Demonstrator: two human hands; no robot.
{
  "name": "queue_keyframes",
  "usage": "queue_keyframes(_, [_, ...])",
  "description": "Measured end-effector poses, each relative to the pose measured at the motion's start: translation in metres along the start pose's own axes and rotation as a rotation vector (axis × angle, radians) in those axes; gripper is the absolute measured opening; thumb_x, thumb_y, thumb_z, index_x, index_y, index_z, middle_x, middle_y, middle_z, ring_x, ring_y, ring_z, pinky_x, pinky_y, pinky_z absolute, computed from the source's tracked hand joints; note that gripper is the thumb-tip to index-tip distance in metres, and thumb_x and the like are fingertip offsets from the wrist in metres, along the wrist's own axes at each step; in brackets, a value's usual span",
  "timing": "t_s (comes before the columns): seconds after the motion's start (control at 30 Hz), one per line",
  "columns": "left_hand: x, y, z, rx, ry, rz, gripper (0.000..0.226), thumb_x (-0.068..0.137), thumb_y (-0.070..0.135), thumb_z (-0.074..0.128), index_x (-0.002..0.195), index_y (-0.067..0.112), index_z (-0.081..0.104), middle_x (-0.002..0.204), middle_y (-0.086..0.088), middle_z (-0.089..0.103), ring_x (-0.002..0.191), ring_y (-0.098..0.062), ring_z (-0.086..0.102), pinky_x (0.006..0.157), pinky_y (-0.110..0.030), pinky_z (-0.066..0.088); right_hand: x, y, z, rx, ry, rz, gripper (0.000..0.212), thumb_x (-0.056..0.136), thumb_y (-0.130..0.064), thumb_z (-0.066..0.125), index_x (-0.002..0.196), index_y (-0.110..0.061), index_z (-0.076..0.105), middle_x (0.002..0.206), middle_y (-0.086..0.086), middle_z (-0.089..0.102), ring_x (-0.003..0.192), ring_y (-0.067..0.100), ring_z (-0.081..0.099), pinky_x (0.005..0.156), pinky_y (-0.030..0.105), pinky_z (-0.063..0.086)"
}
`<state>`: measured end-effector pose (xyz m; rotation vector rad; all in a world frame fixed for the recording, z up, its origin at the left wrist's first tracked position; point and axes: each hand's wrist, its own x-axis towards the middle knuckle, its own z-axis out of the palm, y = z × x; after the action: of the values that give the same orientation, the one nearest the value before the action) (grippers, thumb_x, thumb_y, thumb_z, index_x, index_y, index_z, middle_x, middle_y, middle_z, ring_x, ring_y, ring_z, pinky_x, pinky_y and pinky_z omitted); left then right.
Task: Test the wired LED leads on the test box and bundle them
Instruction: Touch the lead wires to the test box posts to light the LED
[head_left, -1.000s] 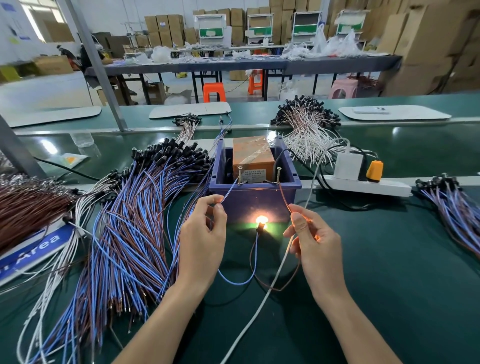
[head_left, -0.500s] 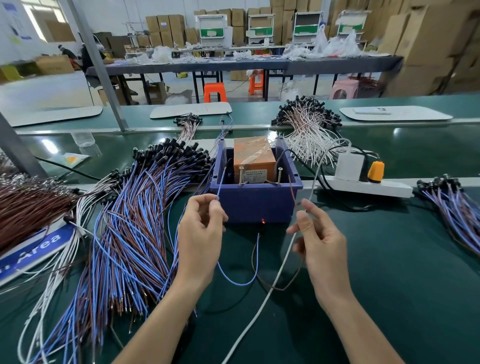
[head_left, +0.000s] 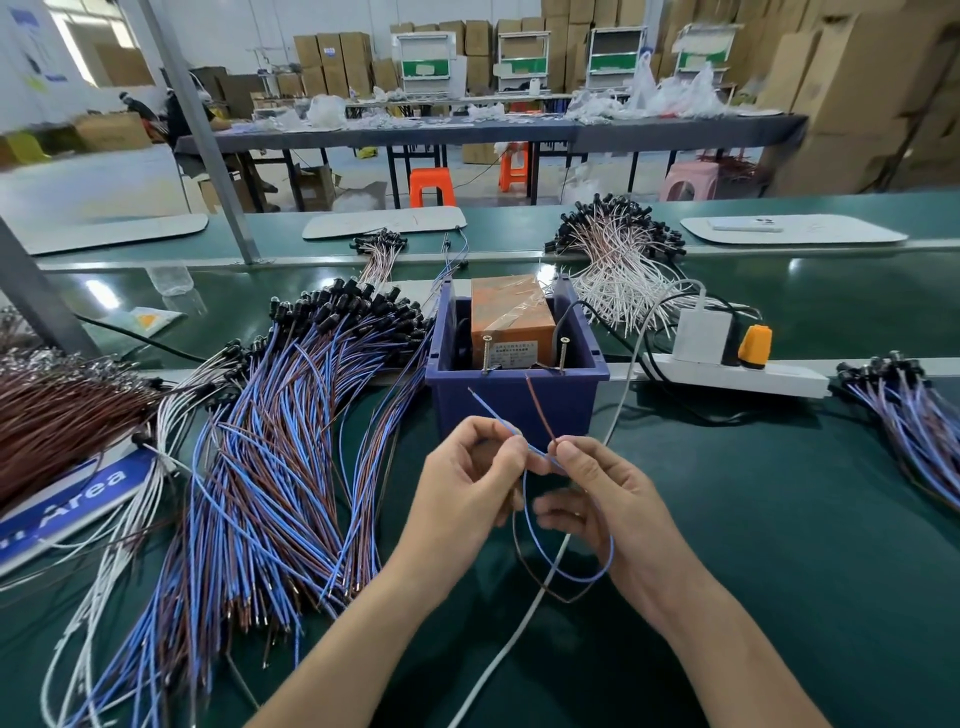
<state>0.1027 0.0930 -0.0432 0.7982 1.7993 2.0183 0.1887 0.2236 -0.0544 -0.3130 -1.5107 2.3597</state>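
Note:
The test box (head_left: 514, 402) is a dark blue bin with an orange block and two upright screw contacts (head_left: 485, 353) at its near rim. Just in front of it, my left hand (head_left: 467, 493) pinches the blue wire of one LED lead (head_left: 569, 574), and my right hand (head_left: 608, 499) pinches the brown wire. Both wire tips point up toward the box, clear of the screws. The two wires loop down below my hands; the LED head is hidden. A large pile of blue-and-brown leads (head_left: 280, 467) lies left of the box.
A white power strip (head_left: 737, 374) with a charger and orange plug sits right of the box, its white cable (head_left: 524, 618) running under my hands. A smaller lead bundle (head_left: 904, 415) lies far right, white-wired leads (head_left: 613, 260) behind the box, brown wires (head_left: 57, 415) far left.
The LED was lit with the wire tips on the screws, then went dark. My hands have pulled the tips off the contacts, moved together in front of the box and lifted the lead.

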Motion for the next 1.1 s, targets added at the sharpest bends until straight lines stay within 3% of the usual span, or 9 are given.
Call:
queue_keyframes(0.13, [0.000,-0.009,-0.001,0.213,0.081,0.042,0.013,0.099,0.027,0.063,0.087,0.025,0.064,0.069,0.011,0.063,0.058,-0.005,0.053,0.055,-0.019,0.044,-0.002,-0.002,-0.006,-0.079,-0.003,0.015,0.017,0.082,-0.042,0.074,0.093,-0.029,0.075,0.074,0.002,0.065,0.042,0.012,0.047,0.039,0.021,0.040])
queue_keyframes(0.23, [0.001,-0.018,-0.008,0.648,0.040,0.089,0.023,0.102,0.046,0.050,0.091,0.028,0.057,0.066,0.011,0.060,0.062,-0.012,0.056,0.062,-0.034,0.046,0.002,-0.004,-0.009,-0.044,0.093,-0.059,0.015,0.082,-0.039,0.073,0.091,-0.027,0.075,0.062,0.000,0.053,0.038,0.011,0.039,0.037,0.020,0.035])
queue_keyframes(0.3, [-0.002,-0.023,-0.009,0.972,-0.058,0.122,0.025,0.103,0.053,0.041,0.102,0.032,0.053,0.074,0.013,0.062,0.077,-0.016,0.061,0.070,-0.036,0.048,0.003,-0.005,-0.013,0.004,0.188,-0.118,0.013,0.083,-0.036,0.071,0.091,-0.026,0.076,0.061,0.000,0.053,0.040,0.011,0.041,0.038,0.021,0.038])
queue_keyframes(0.43, [-0.007,-0.030,-0.002,1.227,-0.202,0.257,0.035,0.104,0.056,0.031,0.122,0.039,0.056,0.104,0.010,0.065,0.098,-0.011,0.064,0.075,-0.037,0.051,0.004,-0.006,-0.021,0.119,0.275,-0.156,0.017,0.086,-0.027,0.070,0.101,-0.022,0.076,0.067,0.000,0.060,0.047,0.011,0.049,0.043,0.022,0.045])
queue_keyframes(0.53, [-0.005,-0.033,0.001,1.315,-0.190,0.269,0.039,0.104,0.056,0.027,0.115,0.033,0.058,0.099,0.006,0.062,0.093,-0.015,0.064,0.069,-0.038,0.051,0.005,-0.007,-0.025,0.212,0.332,-0.157,0.028,0.085,-0.026,0.069,0.111,-0.020,0.073,0.070,-0.001,0.065,0.048,0.010,0.054,0.043,0.022,0.048])
queue_keyframes(0.73, [-0.003,-0.038,0.006,1.384,-0.089,0.209,0.035,0.104,0.054,0.030,0.085,0.028,0.042,0.086,0.003,0.061,0.083,-0.023,0.065,0.057,-0.033,0.035,0.001,-0.019,-0.051,0.492,0.565,-0.194,0.017,0.099,-0.018,0.061,0.114,-0.020,0.068,0.076,-0.009,0.072,0.046,0.003,0.055,0.045,0.016,0.048])
queue_keyframes(0.9, [-0.004,-0.035,0.001,1.273,0.049,0.218,0.048,0.103,0.053,0.036,0.068,0.020,0.035,0.065,0.003,0.053,0.068,-0.027,0.059,0.057,-0.038,0.043,-0.007,-0.021,-0.065,0.560,0.628,-0.221,0.020,0.106,-0.015,0.050,0.105,-0.016,0.070,0.067,-0.008,0.061,0.047,0.003,0.053,0.050,0.016,0.050])
queue_keyframes(1.0, [-0.005,-0.030,-0.002,1.286,0.098,0.193,0.053,0.102,0.057,0.034,0.067,0.018,0.039,0.064,-0.002,0.061,0.069,-0.030,0.061,0.059,-0.038,0.045,-0.012,-0.022,-0.067,0.589,0.645,-0.232,0.022,0.106,-0.017,0.049,0.100,-0.016,0.070,0.066,-0.007,0.062,0.051,0.006,0.058,0.057,0.019,0.056])
queue_keyframes(1.1, [-0.008,-0.029,-0.005,1.377,0.081,0.183,0.055,0.101,0.057,0.041,0.066,0.016,0.050,0.062,-0.007,0.064,0.069,-0.035,0.063,0.056,-0.035,0.036,-0.017,-0.024,-0.073,0.603,0.678,-0.258,0.019,0.105,-0.018,0.051,0.098,-0.017,0.069,0.069,-0.006,0.066,0.058,0.008,0.067,0.065,0.023,0.061])
